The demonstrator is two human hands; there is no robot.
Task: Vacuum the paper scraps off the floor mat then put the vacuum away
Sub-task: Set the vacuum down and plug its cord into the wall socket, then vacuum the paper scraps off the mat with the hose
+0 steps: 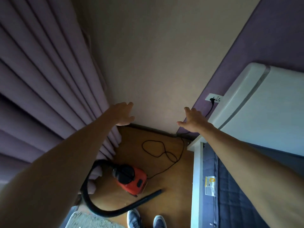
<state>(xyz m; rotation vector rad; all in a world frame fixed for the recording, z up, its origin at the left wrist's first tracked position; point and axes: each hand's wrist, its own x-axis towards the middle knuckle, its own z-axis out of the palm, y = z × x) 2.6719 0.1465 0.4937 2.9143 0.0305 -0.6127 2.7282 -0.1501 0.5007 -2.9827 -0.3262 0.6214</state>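
A small red and black vacuum (131,179) sits on the wooden floor below me, near the curtain. Its black hose (92,203) loops to the left and ends in a straight black tube (148,197) lying on the floor. Its black power cord (164,153) trails in loops to a plug in the wall socket (213,98). The edge of a grey floor mat (92,219) with pale scraps shows at the bottom. My left hand (123,114) and my right hand (194,120) are both stretched out in front of me, fingers spread, holding nothing.
Purple pleated curtains (41,88) fill the left side. A white appliance (266,112) stands on the right, and below it a white frame (196,178) holds a dark quilted mattress (233,203). My two shoes (146,220) stand at the bottom.
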